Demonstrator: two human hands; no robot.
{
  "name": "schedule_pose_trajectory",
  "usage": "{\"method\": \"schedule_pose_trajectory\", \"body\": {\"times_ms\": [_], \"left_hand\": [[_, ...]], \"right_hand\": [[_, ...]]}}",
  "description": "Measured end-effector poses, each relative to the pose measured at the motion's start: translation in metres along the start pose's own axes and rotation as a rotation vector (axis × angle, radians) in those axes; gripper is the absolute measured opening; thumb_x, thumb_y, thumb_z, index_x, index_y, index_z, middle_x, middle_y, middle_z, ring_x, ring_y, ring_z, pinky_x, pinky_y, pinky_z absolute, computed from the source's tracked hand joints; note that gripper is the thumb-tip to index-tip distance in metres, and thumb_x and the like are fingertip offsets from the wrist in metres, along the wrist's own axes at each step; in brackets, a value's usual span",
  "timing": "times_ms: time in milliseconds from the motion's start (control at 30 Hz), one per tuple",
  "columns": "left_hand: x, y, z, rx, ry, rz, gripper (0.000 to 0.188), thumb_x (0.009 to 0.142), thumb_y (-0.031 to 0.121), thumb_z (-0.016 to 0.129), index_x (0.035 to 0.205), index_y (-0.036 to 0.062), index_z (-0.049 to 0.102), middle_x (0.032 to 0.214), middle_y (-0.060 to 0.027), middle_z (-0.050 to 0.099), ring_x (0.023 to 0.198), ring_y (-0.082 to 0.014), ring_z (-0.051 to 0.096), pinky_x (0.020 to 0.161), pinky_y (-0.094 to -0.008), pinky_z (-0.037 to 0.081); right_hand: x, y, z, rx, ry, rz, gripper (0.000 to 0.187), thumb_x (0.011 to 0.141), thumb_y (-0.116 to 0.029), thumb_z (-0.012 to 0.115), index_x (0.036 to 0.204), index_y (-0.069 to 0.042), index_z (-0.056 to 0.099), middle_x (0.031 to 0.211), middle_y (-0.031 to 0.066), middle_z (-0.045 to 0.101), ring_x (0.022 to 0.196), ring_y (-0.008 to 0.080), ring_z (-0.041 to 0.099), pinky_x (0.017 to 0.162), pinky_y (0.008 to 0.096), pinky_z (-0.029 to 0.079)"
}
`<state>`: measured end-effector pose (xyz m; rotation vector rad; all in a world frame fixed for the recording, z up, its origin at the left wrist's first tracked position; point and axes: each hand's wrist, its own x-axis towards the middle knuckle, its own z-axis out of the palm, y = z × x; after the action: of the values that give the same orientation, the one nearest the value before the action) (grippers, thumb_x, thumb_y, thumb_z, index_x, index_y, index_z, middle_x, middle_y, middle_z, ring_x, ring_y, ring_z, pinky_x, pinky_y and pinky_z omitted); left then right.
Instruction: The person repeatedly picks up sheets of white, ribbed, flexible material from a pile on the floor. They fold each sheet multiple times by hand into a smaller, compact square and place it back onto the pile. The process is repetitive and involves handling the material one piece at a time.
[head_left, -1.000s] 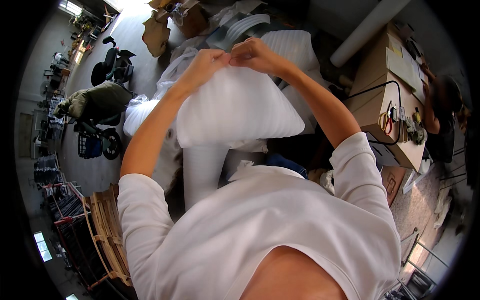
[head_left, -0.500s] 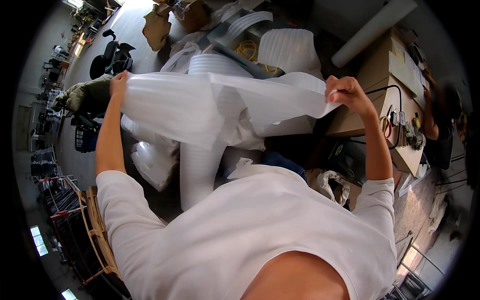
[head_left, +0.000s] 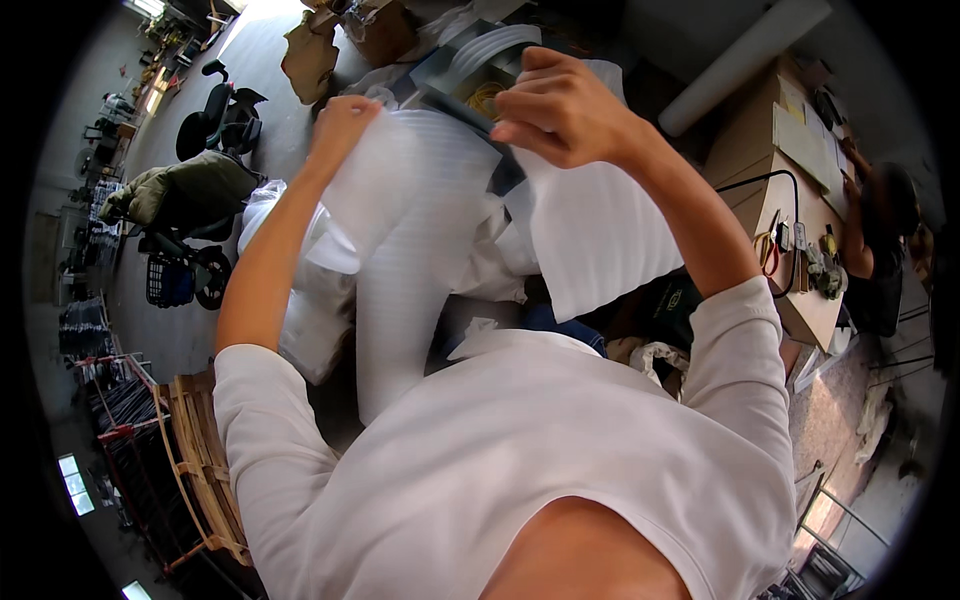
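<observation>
My left hand (head_left: 345,130) is closed on thin white foam sheet (head_left: 372,190), which hangs below it, slightly blurred. Higher up and to the right, my right hand (head_left: 565,110) has its fingers curled round ribbed white foam sheet (head_left: 600,240) that drops toward my lap. A gap shows between the two hanging parts; whether they still join cannot be made out. Between and under them stands a long ribbed foam piece (head_left: 395,330), and a clear plastic-wrapped bundle (head_left: 315,335) lies beside it, below my left forearm.
Beyond my hands is a grey box (head_left: 450,75) with coiled yellow cord (head_left: 487,98). A brown-topped table (head_left: 745,150) with pliers (head_left: 768,252) stands at right, a person (head_left: 880,240) beside it. A scooter (head_left: 215,120) and wooden slats (head_left: 200,450) are at left.
My hands have come closer together, the left moving right and up, the right moving left and up. The foam sheet, stretched between them before, now hangs down from each hand.
</observation>
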<state>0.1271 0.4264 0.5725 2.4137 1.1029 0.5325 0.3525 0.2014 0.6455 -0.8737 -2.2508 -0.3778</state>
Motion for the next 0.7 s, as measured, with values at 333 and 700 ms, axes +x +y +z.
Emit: {"method": "schedule_pose_trajectory", "body": {"times_ms": [333,700], "left_hand": [[-0.040,0.112,0.057,-0.789,-0.448,-0.007,0.025,0.077,0.024,0.054,0.084,0.0003,0.061,0.074,-0.0067,0.059,0.072,-0.0127,0.055,0.064,-0.0262,0.044],[-0.032,0.095,0.036,-0.775,-0.762,-0.047,0.026,0.075,0.014,0.057,0.097,-0.0001,0.058,0.091,-0.0045,0.059,0.086,-0.0140,0.055,0.079,-0.0255,0.041]], "right_hand": [[0.010,-0.021,0.094,-0.018,0.182,0.144,0.027,0.082,-0.035,0.051,0.090,-0.009,0.051,0.072,0.0048,0.055,0.065,0.0202,0.051,0.067,0.0298,0.036],[0.006,0.000,0.092,0.563,0.533,0.657,0.052,0.087,-0.045,0.039,0.121,-0.007,0.038,0.119,0.0111,0.042,0.107,0.0240,0.040,0.093,0.0339,0.029]]}}
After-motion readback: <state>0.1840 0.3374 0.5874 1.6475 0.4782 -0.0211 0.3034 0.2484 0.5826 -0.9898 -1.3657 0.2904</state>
